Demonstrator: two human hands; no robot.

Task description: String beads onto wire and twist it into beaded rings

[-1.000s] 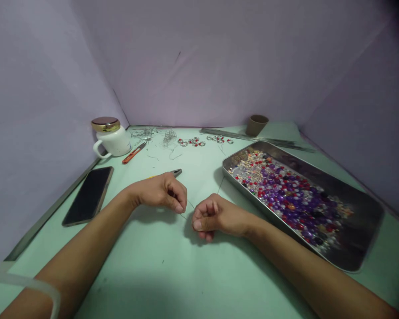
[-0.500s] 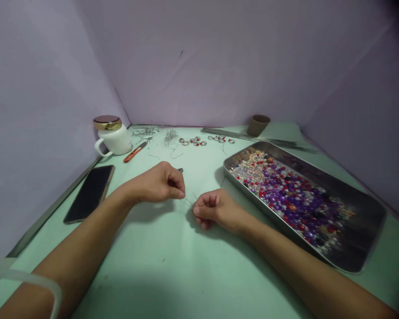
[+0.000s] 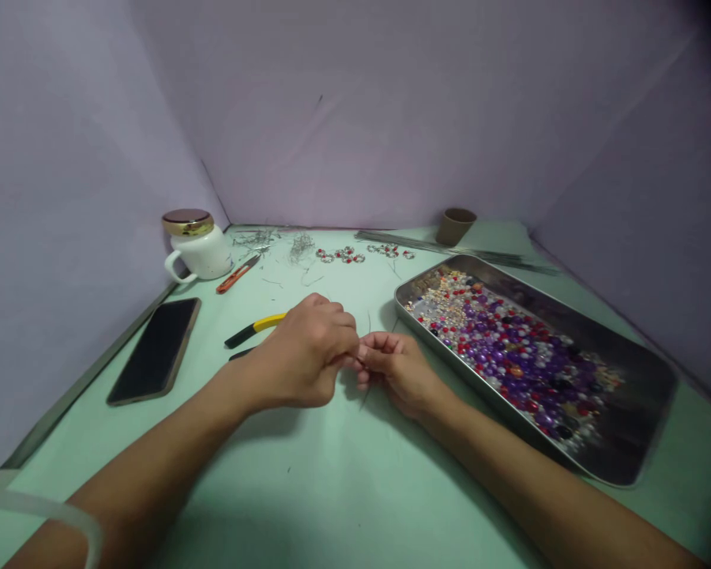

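My left hand [image 3: 317, 352] and my right hand [image 3: 400, 371] meet fingertip to fingertip above the table. Both are closed in a pinch on a thin wire [image 3: 368, 322], which sticks up above the right fingers. The part of it between the fingertips is mostly hidden. Pliers with yellow and black handles [image 3: 254, 329] lie behind my left hand, their jaws hidden by it. To the right of my right hand is a metal tray [image 3: 486, 395] holding loose purple, red, white and gold beads [image 3: 503, 340].
A phone [image 3: 154, 352], an orange cutter [image 3: 237, 274] and a lidded white mug [image 3: 200, 251] are at the left. Wire scraps [image 3: 301, 247], red and clear beaded pieces [image 3: 340, 254], a bundle of straight wires [image 3: 498, 258] and a brown cup [image 3: 455, 227] lie along the back.
My left hand has moved right and turned, and its fingertips now meet those of my right hand. More of the pliers' handles shows. The right hand has barely moved.
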